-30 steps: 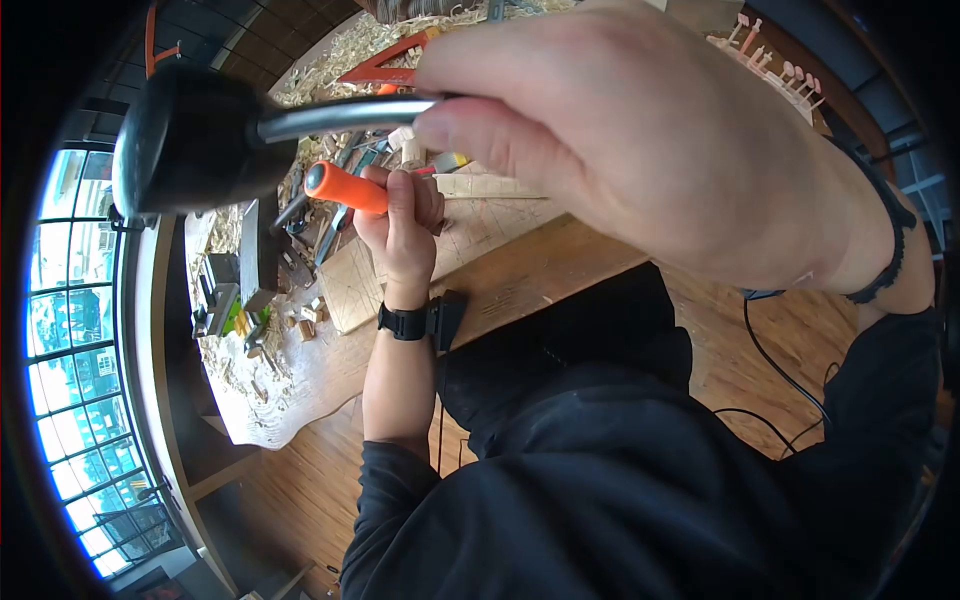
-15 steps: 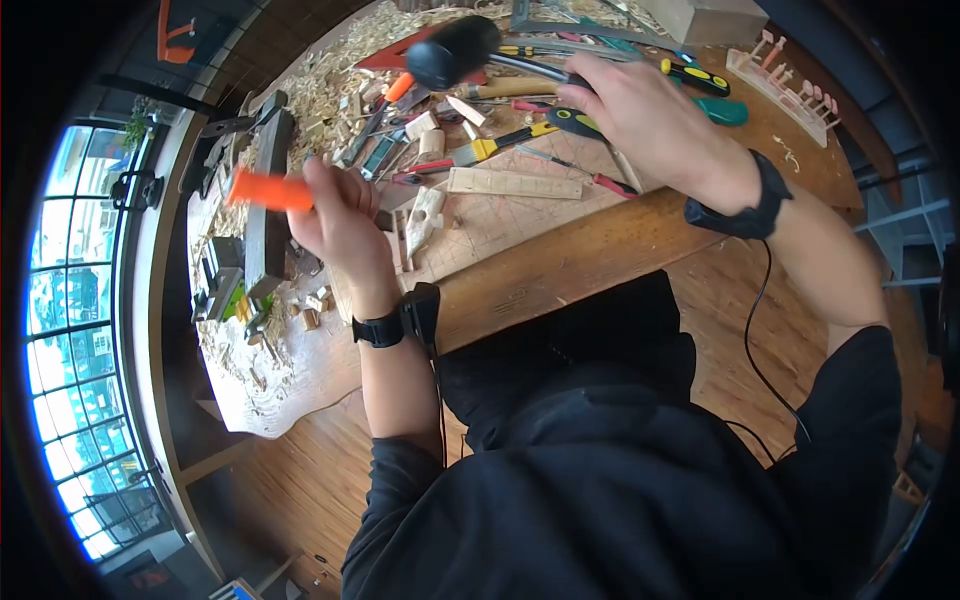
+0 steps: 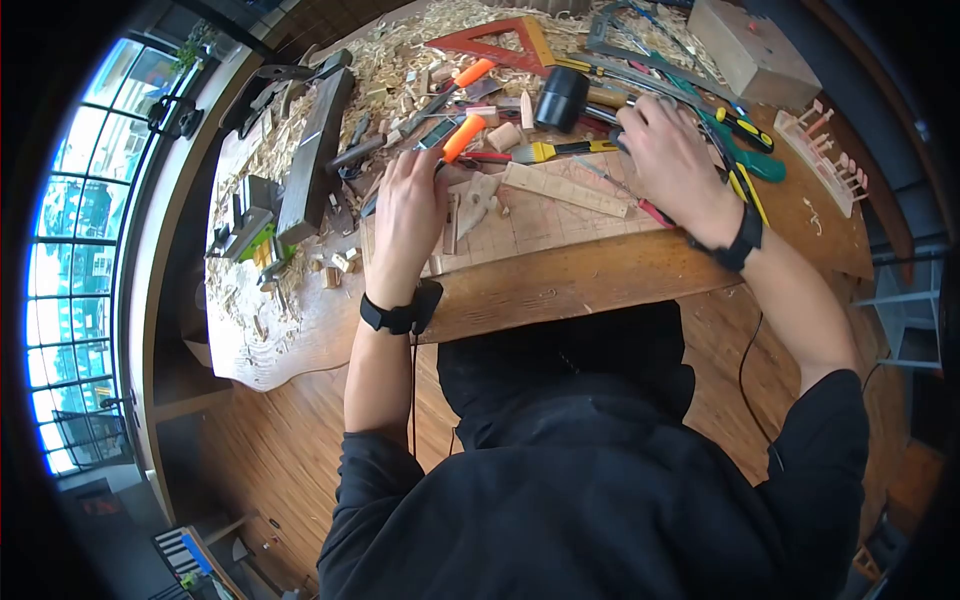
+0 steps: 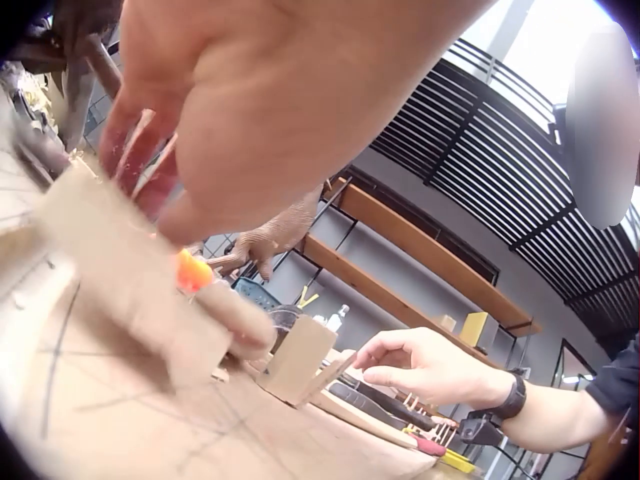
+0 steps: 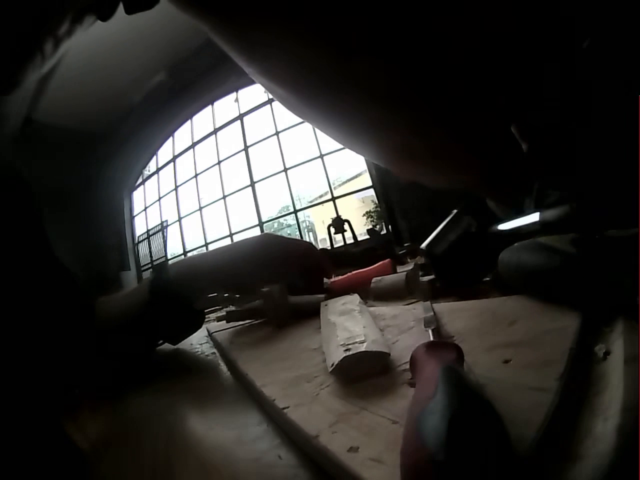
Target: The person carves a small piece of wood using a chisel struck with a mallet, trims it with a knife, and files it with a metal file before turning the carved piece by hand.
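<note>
My left hand (image 3: 408, 215) is low over the bench at its left, fingers extended beside an orange-handled chisel (image 3: 465, 137). The chisel's handle sticks out past the fingertips; its blade is hidden. In the left wrist view the orange handle end (image 4: 193, 270) shows just below the hand, behind a blurred wood piece (image 4: 130, 280). My right hand (image 3: 672, 165) hovers with loosely bent fingers at the grip end of a black-headed mallet (image 3: 563, 98), which lies on the bench. A gap shows between its thumb and fingers in the left wrist view.
A gridded board (image 3: 560, 230) bears a wooden strip (image 3: 565, 190) and a carved wood piece (image 3: 478, 198). Behind lie a red triangle (image 3: 490, 45), a second orange-handled tool (image 3: 475, 72) and shavings. A wooden plane (image 3: 315, 155) is left, a wooden box (image 3: 755, 50) at back right.
Both hands have come down to the bench from their raised positions. The mallet, swung in the air before, now lies on the bench. The chisel handle has swung from leftward to away from me.
</note>
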### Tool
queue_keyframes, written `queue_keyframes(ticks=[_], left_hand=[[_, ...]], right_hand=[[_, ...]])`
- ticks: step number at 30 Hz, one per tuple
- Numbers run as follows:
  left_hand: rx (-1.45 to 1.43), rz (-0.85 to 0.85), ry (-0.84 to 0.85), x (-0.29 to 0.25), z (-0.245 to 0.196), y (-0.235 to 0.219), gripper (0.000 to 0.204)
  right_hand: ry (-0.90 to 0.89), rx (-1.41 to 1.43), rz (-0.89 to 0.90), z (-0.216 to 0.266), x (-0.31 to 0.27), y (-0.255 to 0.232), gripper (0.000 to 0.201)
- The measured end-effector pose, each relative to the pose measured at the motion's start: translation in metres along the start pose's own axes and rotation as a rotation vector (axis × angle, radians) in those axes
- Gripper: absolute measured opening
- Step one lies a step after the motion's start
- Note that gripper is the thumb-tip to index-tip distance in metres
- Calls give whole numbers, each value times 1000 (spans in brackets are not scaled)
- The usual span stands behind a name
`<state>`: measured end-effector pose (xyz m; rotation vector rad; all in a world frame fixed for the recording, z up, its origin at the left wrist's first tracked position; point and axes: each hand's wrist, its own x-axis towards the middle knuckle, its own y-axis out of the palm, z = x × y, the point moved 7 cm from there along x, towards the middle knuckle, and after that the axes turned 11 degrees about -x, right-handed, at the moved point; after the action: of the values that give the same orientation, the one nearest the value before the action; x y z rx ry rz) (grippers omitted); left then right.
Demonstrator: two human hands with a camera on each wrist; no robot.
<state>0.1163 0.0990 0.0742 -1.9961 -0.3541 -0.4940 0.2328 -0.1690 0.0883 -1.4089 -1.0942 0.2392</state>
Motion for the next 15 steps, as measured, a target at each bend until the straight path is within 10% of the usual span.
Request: queue_keyframes(ticks=[8,15], left_hand=[[-425,357,53,-9,-42,17,39],[-445,251,89,9,-43,13,21]], right_hand=[[18,712,102,87,-4,1,29],[31,903,76,104,25,21,27]])
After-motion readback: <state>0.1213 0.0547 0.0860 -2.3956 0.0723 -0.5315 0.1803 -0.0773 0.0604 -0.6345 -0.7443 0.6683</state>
